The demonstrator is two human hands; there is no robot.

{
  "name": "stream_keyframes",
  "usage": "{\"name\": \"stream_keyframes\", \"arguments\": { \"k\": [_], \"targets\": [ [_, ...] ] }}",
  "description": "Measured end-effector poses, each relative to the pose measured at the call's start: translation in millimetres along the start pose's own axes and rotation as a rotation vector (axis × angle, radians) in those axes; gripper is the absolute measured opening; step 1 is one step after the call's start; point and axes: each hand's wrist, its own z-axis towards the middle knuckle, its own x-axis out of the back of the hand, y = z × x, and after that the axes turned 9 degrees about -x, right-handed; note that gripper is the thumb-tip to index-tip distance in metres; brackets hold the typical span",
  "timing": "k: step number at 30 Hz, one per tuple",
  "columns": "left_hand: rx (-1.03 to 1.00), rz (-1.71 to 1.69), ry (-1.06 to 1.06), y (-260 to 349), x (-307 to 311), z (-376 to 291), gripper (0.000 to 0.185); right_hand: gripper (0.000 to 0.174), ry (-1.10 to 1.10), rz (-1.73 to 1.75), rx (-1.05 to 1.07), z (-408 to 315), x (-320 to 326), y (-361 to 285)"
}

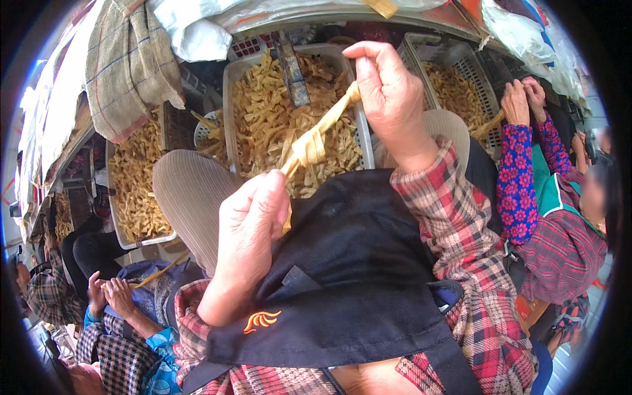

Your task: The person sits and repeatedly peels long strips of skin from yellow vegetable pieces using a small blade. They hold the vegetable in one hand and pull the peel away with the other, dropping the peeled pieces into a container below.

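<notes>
A long, limp yellowish food strip (328, 118) is stretched slantwise between my two hands. Near its middle it is wrapped or folded over itself; I cannot tell whether that is a tied knot. My left hand (254, 217) grips the lower end, and a short tail shows under the fingers. Higher up and to the right, my right hand (390, 94) pinches the other end between thumb and fingers. Beneath the strip, between my knees, stands a white plastic basket (228, 113) heaped with knotted yellowish pieces (261, 98).
A dark, worn metal bar (291, 69) juts over the basket. More crates of pieces stand left (116, 212) and right (429, 89). A checked cloth (131, 69) hangs from the table edge. Co-workers' hands are at right (518, 101) and lower left (116, 296), the latter with a strip.
</notes>
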Motion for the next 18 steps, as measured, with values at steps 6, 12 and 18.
{"name": "stream_keyframes", "arguments": {
  "k": [6, 12, 18],
  "targets": [
    [-0.078, 0.268, -0.141, 6.9, 4.4, 16.4, 0.036, 0.066, -0.365, 0.66, -0.586, 5.3, -18.0, -10.4],
    [-0.107, 0.233, -0.097, 6.1, 10.2, 20.9, 0.035, 0.018, -0.052, 0.228, -0.177, 11.9, -20.7, -25.3],
    [-0.093, 0.088, 0.239, -8.2, 27.7, 73.0, 0.036, 0.012, -0.106, 0.227, -0.243, 16.2, -33.8, 20.9]
  ]
}}
